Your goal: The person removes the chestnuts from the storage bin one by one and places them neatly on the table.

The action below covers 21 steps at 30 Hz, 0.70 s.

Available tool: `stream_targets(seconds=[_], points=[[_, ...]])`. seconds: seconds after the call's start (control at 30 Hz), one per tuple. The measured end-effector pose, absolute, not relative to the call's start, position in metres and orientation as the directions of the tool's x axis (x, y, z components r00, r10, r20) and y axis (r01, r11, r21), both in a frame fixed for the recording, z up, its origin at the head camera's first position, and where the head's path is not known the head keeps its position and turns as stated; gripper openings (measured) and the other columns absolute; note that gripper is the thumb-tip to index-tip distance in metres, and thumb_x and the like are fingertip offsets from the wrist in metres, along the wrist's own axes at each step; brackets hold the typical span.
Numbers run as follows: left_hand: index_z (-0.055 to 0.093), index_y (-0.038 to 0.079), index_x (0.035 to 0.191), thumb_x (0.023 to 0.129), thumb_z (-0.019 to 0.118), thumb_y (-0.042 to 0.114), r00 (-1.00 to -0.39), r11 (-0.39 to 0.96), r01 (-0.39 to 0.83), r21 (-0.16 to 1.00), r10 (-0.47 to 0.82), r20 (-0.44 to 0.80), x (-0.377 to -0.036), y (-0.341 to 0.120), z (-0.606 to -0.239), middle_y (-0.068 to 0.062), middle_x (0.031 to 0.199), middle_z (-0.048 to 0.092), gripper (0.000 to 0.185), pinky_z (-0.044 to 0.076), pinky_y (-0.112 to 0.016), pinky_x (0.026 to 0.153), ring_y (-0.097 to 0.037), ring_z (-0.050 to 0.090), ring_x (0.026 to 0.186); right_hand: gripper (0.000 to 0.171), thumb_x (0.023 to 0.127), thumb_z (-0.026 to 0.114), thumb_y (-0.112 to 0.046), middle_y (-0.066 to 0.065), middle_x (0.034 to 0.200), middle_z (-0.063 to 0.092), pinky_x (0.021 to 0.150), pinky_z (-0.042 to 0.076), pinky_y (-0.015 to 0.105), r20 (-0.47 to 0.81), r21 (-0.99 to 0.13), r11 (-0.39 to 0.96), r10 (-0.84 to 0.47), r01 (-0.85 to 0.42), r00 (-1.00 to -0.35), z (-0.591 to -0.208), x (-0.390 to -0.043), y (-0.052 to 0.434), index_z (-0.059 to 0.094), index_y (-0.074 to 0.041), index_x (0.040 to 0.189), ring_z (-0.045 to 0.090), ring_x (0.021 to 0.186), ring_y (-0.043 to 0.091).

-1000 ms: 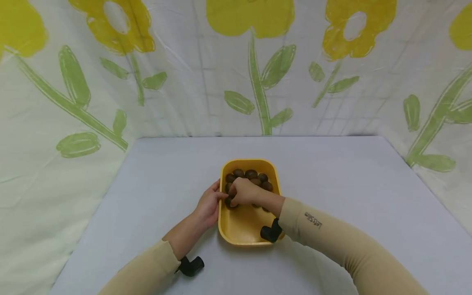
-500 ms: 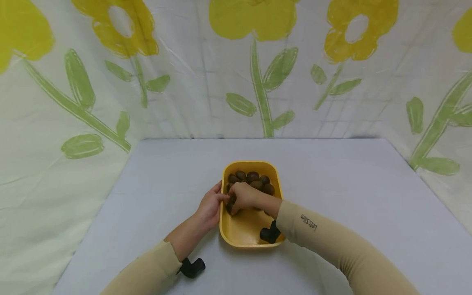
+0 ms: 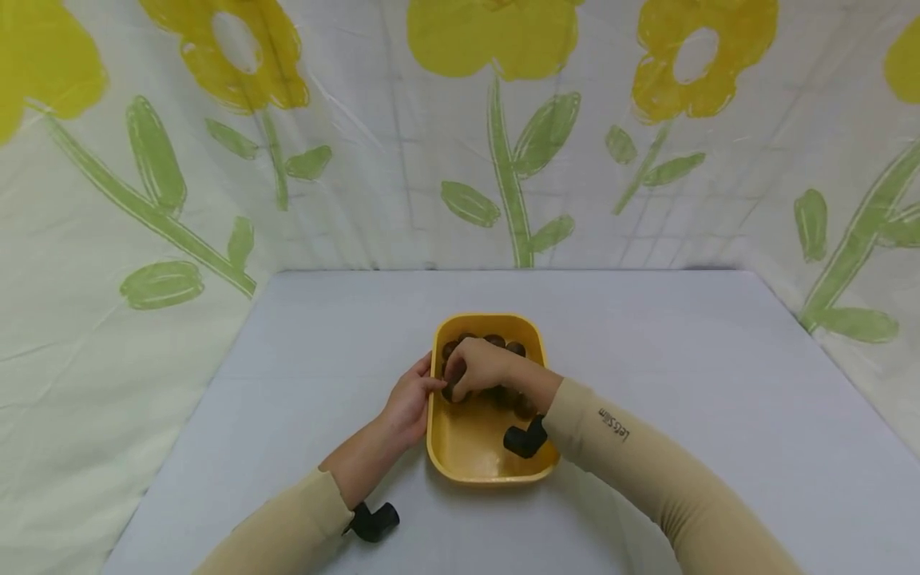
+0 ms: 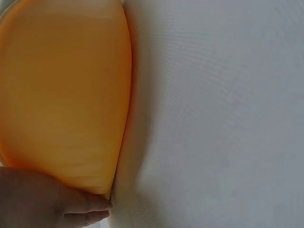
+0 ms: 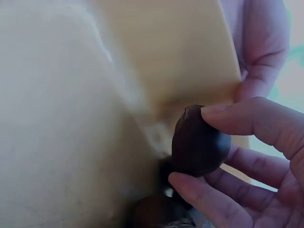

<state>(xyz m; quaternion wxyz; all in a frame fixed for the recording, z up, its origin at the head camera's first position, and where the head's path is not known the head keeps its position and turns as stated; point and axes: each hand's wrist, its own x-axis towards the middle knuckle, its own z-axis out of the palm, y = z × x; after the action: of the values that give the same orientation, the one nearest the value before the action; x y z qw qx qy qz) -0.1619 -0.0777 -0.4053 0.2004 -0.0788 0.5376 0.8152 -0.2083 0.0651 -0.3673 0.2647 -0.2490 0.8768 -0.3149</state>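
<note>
A deep yellow plastic tub with rounded corners holds several dark brown, egg-shaped pieces, like small fruits or large nuts. My right hand reaches into it near the left wall. In the right wrist view, its thumb and fingers pinch one smooth dark egg-shaped piece with a slightly pointed end. My left hand grips the tub's left wall, thumb over the rim. From the left wrist, fingers show along the tub's outer wall. My right hand partly hides the pile.
The tub stands on a pale table. Behind it hangs a white sheet with painted yellow flowers. A black wrist-camera mount sits over the tub's near right side, another black mount below the left wrist.
My right hand has shifted slightly toward the tub's far end with the dark piece in its fingers, covering more of the pile. My left hand keeps its grip on the wall.
</note>
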Motion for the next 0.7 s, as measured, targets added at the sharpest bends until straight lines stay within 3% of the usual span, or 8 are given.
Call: stream_targets(seconds=[0.33,0.7], points=[[0.014,0.006,0.15,0.089,0.033,-0.008,-0.909,-0.346,-0.411,0.844,0.231,-0.348,-0.161,-0.079,-0.404,-0.01,0.156,0.017,0.065,0.019,-0.042,0.116,-0.028,0.019,0.143,0.028,0.075,0.074,-0.01,0.005,0.096,0.069,0.068,0.056,0.025,-0.289,-0.748,0.633,-0.58,-0.198,-0.762,-0.352,-0.216,0.086,0.069,-0.005,0.102,0.063,0.081,0.012],[0.015,0.005,0.149,0.089,0.035,-0.008,-0.915,-0.337,-0.401,0.852,0.197,-0.352,-0.162,-0.076,-0.406,-0.011,0.155,0.02,0.065,0.021,-0.041,0.116,-0.027,0.023,0.142,0.036,0.083,0.067,-0.014,0.017,0.116,0.062,0.083,0.055,0.038,-0.23,-0.825,0.56,-0.45,-0.072,-0.863,-0.33,-0.233,0.147,0.062,-0.002,0.117,0.066,0.093,0.024]])
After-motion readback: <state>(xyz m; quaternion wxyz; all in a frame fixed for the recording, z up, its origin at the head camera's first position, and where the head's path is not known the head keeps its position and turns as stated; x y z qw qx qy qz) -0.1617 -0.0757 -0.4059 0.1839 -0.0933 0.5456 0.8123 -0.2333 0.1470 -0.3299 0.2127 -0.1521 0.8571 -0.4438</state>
